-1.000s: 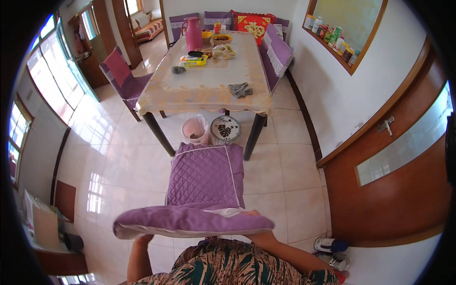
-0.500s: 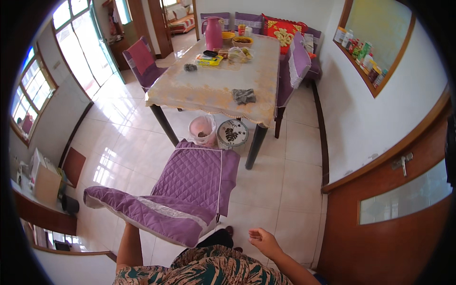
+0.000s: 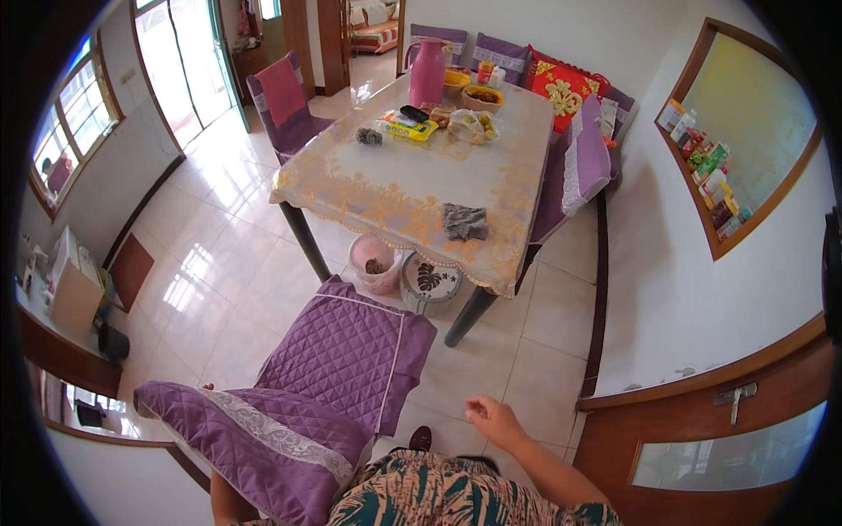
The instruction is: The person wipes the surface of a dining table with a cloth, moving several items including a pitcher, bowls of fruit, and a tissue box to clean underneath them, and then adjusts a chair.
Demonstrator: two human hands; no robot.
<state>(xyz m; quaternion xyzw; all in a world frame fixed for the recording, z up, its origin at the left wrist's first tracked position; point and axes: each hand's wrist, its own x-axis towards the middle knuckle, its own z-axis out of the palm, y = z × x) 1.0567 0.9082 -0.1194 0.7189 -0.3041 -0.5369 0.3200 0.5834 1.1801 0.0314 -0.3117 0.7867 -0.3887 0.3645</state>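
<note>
Currently our left hand (image 3: 207, 388) mostly hidden behind purple quilted chair cover (image 3: 289, 399); grip state unclear. Our right hand (image 3: 493, 419) free, fingers (image 3: 474, 407) loosely curled, empty, above floor (image 3: 491, 359).

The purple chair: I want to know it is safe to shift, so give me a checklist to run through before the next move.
1. Left hand on the chair: cannot tell, only fingertips show at the backrest edge.
2. Right hand on the chair: not ok, it hangs free over the floor.
3. Cover seated on the chair: ok, it drapes seat and backrest.
4. Gap to the table: ok, chair stands apart.
5. Pink bin and round container out of the way: ok, under the table edge.
</note>
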